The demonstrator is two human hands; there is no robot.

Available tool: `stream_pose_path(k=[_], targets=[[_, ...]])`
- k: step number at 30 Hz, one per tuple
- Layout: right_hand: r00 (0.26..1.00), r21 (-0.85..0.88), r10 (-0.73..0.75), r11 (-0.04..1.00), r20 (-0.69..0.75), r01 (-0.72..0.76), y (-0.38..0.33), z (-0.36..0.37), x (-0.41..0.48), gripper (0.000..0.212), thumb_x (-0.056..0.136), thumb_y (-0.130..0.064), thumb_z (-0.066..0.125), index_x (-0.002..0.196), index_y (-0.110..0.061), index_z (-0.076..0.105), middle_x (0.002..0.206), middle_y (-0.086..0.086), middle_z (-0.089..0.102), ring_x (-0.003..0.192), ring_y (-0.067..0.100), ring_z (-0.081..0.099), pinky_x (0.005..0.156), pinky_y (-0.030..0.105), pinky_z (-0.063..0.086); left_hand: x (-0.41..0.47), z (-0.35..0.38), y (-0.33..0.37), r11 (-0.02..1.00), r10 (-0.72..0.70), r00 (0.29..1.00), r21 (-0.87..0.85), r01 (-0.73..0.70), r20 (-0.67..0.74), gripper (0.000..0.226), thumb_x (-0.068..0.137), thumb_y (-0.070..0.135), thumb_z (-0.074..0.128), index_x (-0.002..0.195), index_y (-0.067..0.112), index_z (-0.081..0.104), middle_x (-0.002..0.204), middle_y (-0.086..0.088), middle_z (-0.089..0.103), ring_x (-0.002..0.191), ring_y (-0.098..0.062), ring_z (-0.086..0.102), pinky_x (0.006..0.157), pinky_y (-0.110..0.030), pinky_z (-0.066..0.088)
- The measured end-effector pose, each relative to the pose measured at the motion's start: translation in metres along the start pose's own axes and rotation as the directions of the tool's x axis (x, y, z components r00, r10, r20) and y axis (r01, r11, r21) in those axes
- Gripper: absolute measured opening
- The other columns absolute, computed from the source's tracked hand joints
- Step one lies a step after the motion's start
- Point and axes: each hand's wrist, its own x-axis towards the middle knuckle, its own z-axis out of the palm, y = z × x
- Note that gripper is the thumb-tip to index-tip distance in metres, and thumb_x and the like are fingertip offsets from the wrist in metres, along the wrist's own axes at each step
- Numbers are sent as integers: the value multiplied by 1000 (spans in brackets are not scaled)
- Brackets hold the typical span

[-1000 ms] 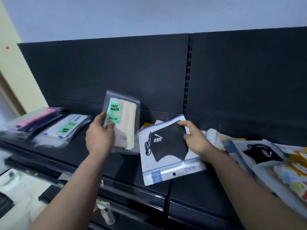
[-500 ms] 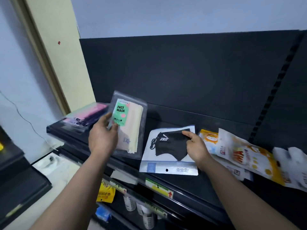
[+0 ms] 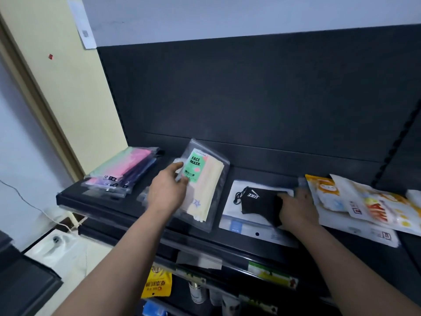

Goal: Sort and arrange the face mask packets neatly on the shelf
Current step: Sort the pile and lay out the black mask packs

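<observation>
Both your bare forearms reach forward from the lower edge. Your left hand (image 3: 167,192) is raised, its back toward you, thumb and fingers pinching the clear packet (image 3: 205,190) by its left edge. Your right hand (image 3: 296,210) lies palm down on the black-mask packet (image 3: 252,201), fingers stretched forward.

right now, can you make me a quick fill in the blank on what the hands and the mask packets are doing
1. The left hand holds a clear packet whose green label reads ____.
2. The right hand rests on a white packet lying flat, showing a mask coloured ____.
3. The stack of pink packets lies at the ____ end of the shelf.

Missing words: FACE MASK; black; left.
</observation>
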Motion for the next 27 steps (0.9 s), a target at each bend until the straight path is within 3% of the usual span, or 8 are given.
stream_pose_path(k=[3,8,15,21,24,27], targets=[[994,-175,-88,982,-72,74,-10,-3,-1,48,87,-16,49,134,-27,48,153,11,20,139,33,17,110,43,25,2,5,-3,1000,16,999,0,-16,34,45,91,23,61,135,29,53,127,-9,63,114,-28,59,97,-41,48],[967,-102,-239,968,-92,230,-48,3,2,37,96,-32,44,132,-27,51,148,2,33,133,26,30,105,40,33,9,7,-15,1000,0,998,-17,1,69,45,91,24,61,135,30,53,129,-5,62,115,-25,59,95,-38,49],[962,-150,-260,951,77,269,-64,21,4,44,96,-39,38,138,-25,42,143,-1,41,130,23,36,101,40,34,53,-10,-34,995,-43,999,-91,42,-7,48,88,23,62,136,25,53,133,0,61,118,-23,59,99,-38,48],[964,-141,-248,955,93,259,-69,23,11,41,98,-30,37,137,-21,44,145,1,39,130,22,36,98,39,36,82,2,-44,999,-35,997,6,35,66,48,88,25,59,136,25,52,129,-2,64,111,-25,63,91,-38,51],[958,-146,-287,947,21,287,-74,24,11,36,96,-22,40,130,-23,51,139,0,45,127,21,40,95,37,37,91,11,-50,991,-5,998,133,-4,69,48,88,26,57,135,26,52,125,-7,65,108,-30,63,88,-38,52],[940,-150,-340,931,-32,332,-77,24,7,33,97,-27,38,124,-26,56,132,-3,51,123,18,43,94,35,36,93,17,-54,963,2,997,269,-23,77,40,90,25,53,129,22,57,120,-14,62,105,-35,61,83,-39,47]])
